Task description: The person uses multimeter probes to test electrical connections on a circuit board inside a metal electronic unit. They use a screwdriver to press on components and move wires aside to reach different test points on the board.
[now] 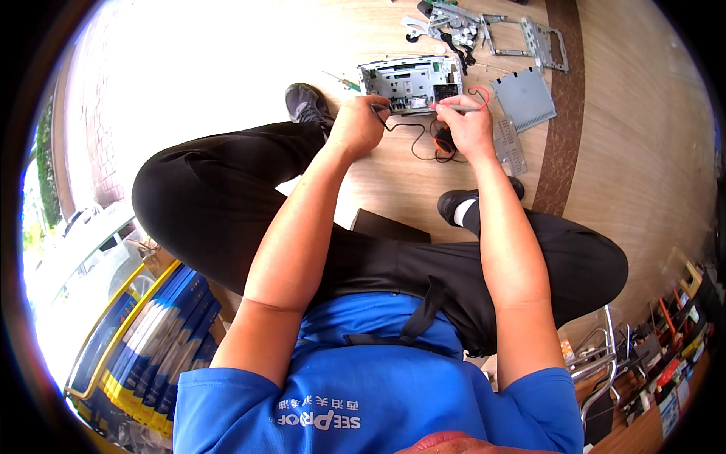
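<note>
An opened metal chassis [407, 74] of some electronic device lies on the floor in front of me, its inside facing up. My left hand [361, 127] is at its near left corner, fingers closed on a black test probe [378, 108] whose lead trails to the right. At the near right part of the chassis, my right hand [466, 127] pinches a test probe [463, 108] with a red lead [479, 92] looping behind it. Both probe tips are too small to make out. An orange and black multimeter [444, 140] sits between my hands, partly covered by cables.
A screwdriver [349, 84] lies left of the chassis. Loose mechanism parts [451, 29], a metal frame [543, 44], a grey cover plate [523, 98] and a perforated plate [508, 144] lie to the right. A dark flat box [388, 225] is near my legs; a yellow rack [125, 325] stands left.
</note>
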A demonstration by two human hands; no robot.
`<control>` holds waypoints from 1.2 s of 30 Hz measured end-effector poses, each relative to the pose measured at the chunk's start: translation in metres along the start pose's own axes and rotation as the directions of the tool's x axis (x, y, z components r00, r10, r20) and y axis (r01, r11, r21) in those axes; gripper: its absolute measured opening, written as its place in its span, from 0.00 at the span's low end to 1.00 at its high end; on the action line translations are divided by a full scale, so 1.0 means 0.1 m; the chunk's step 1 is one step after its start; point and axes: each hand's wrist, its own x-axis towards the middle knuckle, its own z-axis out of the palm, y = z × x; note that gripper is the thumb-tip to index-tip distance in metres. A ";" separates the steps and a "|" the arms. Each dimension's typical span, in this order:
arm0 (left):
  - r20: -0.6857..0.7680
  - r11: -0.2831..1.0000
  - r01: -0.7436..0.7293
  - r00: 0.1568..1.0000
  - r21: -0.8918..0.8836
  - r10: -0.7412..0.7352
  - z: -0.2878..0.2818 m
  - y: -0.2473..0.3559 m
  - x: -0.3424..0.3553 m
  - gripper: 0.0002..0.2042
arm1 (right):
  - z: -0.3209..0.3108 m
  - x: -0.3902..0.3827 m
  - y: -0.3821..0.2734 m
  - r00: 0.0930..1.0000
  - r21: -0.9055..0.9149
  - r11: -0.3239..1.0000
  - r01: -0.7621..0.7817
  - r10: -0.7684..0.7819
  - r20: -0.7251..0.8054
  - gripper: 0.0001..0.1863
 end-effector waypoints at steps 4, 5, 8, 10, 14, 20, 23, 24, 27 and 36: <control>-0.033 0.999 -0.040 0.999 0.004 0.041 0.01 0.01 -0.02 0.10 | 0.00 0.01 0.02 0.999 0.003 1.000 0.026 -0.026 -0.028 0.08; -0.037 0.999 -0.052 0.998 -0.001 0.052 0.02 0.00 -0.01 0.10 | 0.00 0.01 0.02 0.999 0.003 1.000 0.028 -0.028 -0.027 0.08; -0.034 0.998 -0.053 0.998 -0.014 0.052 0.02 0.00 -0.01 0.10 | 0.00 0.01 0.02 0.999 0.029 0.999 0.029 -0.029 -0.024 0.08; -0.026 0.999 -0.041 0.999 -0.023 0.041 0.02 0.02 -0.01 0.10 | 0.00 0.01 0.01 1.000 0.038 0.999 0.017 -0.017 -0.017 0.08; -0.028 0.999 -0.047 0.999 -0.020 0.046 0.01 0.00 -0.02 0.11 | -0.03 0.00 -0.03 0.999 -0.051 0.999 -0.019 0.022 0.049 0.09; -0.025 0.999 -0.048 0.999 -0.024 0.047 0.00 0.06 -0.04 0.11 | -0.01 0.03 0.04 1.000 0.001 1.000 0.025 -0.025 -0.018 0.08; -0.024 0.999 -0.035 0.999 -0.007 0.035 -0.02 0.10 -0.05 0.10 | 0.00 0.03 0.06 0.998 0.009 0.999 0.052 -0.052 -0.023 0.08; -0.027 0.999 -0.037 0.999 0.004 0.037 -0.02 0.10 -0.06 0.10 | 0.00 0.02 0.05 0.999 0.011 0.999 0.044 -0.044 -0.022 0.09; -0.014 1.000 -0.022 1.000 0.019 0.022 -0.05 0.12 -0.05 0.10 | 0.00 0.02 0.05 0.999 0.011 0.999 0.034 -0.034 -0.021 0.09; -0.029 0.998 -0.051 0.998 -0.021 0.050 -0.01 0.14 -0.06 0.11 | -0.01 0.03 0.08 1.000 -0.046 0.999 0.020 -0.020 0.003 0.09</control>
